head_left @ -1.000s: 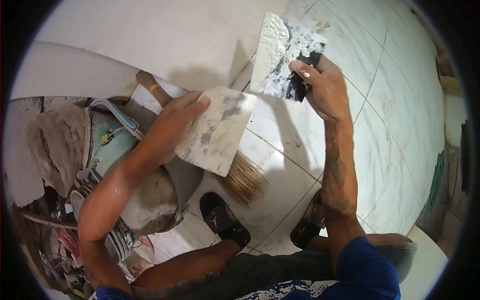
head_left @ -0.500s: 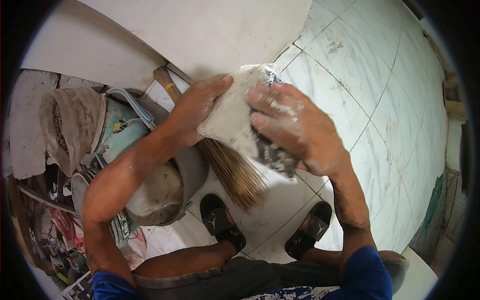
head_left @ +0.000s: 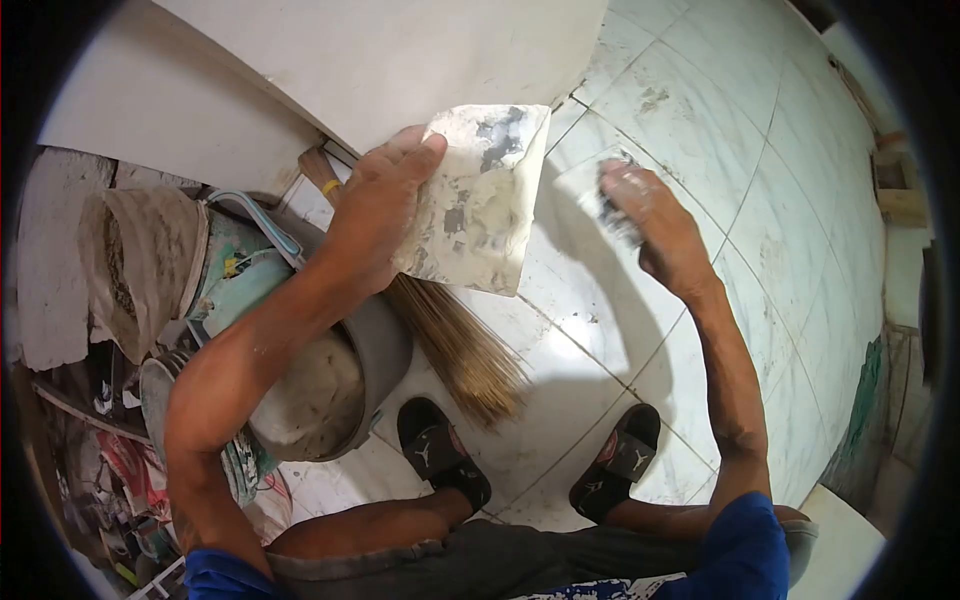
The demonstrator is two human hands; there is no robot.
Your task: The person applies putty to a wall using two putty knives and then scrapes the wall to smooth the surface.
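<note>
My left hand (head_left: 385,205) grips the left edge of a flat rectangular plate (head_left: 485,205), thumb on its upper face. Off-white putty and grey bare patches cover that face. Out to the right, my right hand (head_left: 665,230) is closed on a flat scraper (head_left: 608,212), smeared with white and dark marks and blurred by motion. A gap separates the scraper from the plate. Whitish residue shows on the right fingers.
A stick broom (head_left: 460,350) lies below the plate beside a grey bucket (head_left: 388,340). Farther left are a dusty sack (head_left: 140,265) and clutter. A white panel (head_left: 400,60) stands ahead; marbled tiles (head_left: 760,290) extend right. My sandaled feet are below.
My right hand has moved right with the scraper, away from the plate. The plate has turned in my left hand, and more of its smeared face shows.
</note>
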